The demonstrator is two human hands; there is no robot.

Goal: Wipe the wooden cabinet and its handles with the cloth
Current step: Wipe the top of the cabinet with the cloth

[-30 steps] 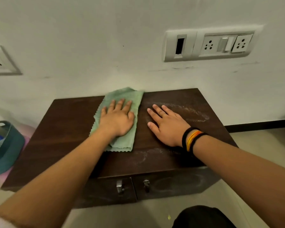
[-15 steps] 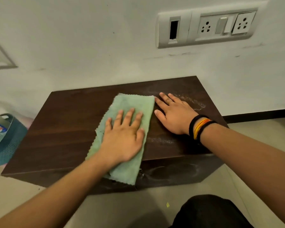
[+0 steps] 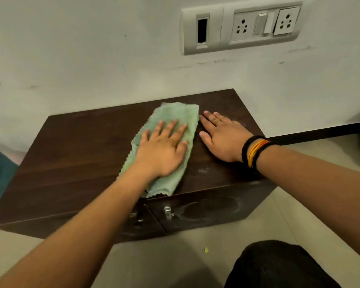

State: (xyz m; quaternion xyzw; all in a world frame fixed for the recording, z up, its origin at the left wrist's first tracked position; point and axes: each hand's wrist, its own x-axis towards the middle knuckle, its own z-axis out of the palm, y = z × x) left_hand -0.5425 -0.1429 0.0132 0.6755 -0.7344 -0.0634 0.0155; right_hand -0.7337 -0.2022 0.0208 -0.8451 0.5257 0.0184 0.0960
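While my left hand (image 3: 161, 150) presses flat on one green cloth (image 3: 170, 121), my right hand (image 3: 222, 138) lies spread just beside it on the wooden cabinet (image 3: 75, 154), above two handles (image 3: 167, 212).

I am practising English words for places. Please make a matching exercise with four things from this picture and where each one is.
Things:
1. cloth
2. right hand
3. handles
4. sockets

Places:
A. on the wall
B. under the left hand
C. flat on the bare cabinet top
D. on the cabinet front

Pairs: 1-B, 2-C, 3-D, 4-A
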